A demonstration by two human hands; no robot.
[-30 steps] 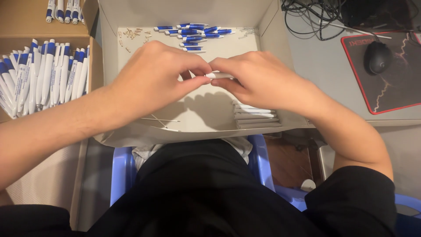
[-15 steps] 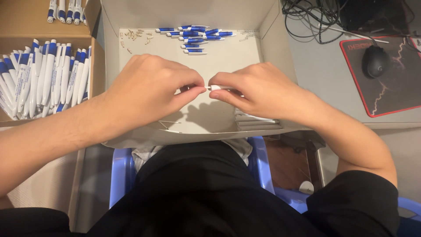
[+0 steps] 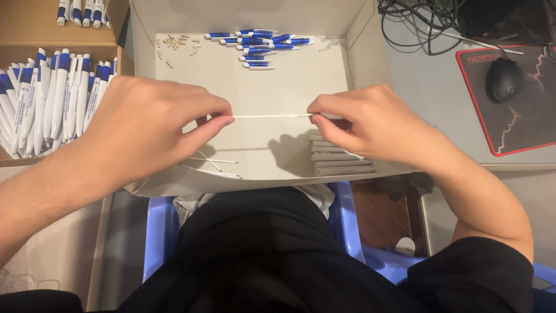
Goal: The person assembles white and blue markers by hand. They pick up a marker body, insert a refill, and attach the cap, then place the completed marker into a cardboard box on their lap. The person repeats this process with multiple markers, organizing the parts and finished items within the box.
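Nearest, a stack of grey card pieces and a few loose white refills lie at the near edge of the open cardboard box. Above them the left hand and right hand, held apart, each pinch an end of a thin white refill. Farther in lie blue-and-white pen parts and small springs. A left tray holds assembled pens.

We find bare floor across the middle of the cardboard tray. Blue-and-white pen parts crowd its far wall, grey strips its near right corner, thin refills near left.
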